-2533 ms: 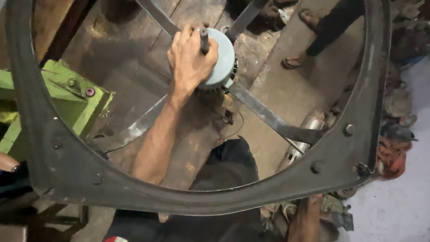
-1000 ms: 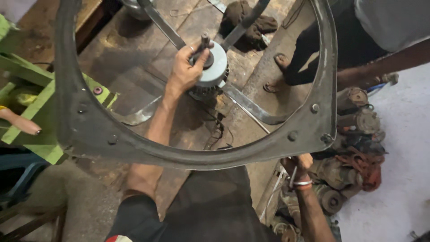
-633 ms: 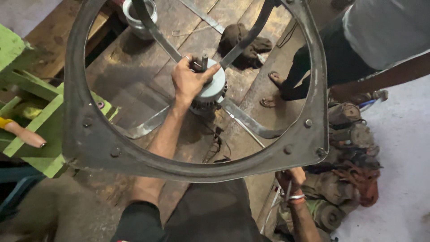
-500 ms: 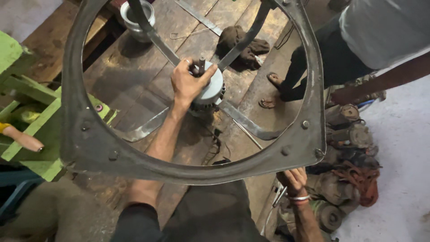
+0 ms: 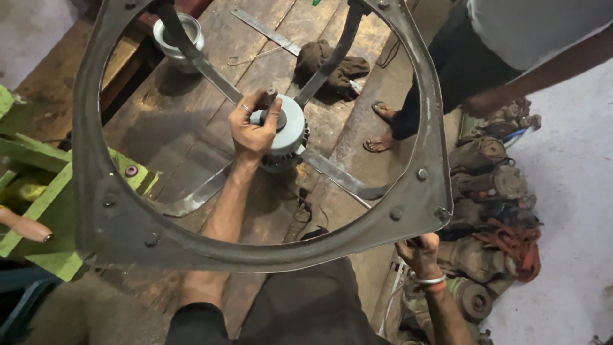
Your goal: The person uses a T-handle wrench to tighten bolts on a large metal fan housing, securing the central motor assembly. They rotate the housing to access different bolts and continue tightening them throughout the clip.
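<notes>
CHANGE: the big metal frame (image 5: pixel 255 249) is seen lower and whole now, the grip is unchanged | LEFT: left hand (image 5: pixel 254 128) is clenched on the shaft of the pale round motor (image 5: pixel 290 131) | RIGHT: right hand (image 5: pixel 421 255) is wrapped on the frame rim | ROOM: spokes are close beside the fingers (image 5: pixel 246 110); open gaps lie between them over the wooden bench (image 5: pixel 191 140); another person's feet (image 5: pixel 382 128) are near

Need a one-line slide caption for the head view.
Left hand grips the motor hub shaft; right hand steadies the round metal frame.
</notes>
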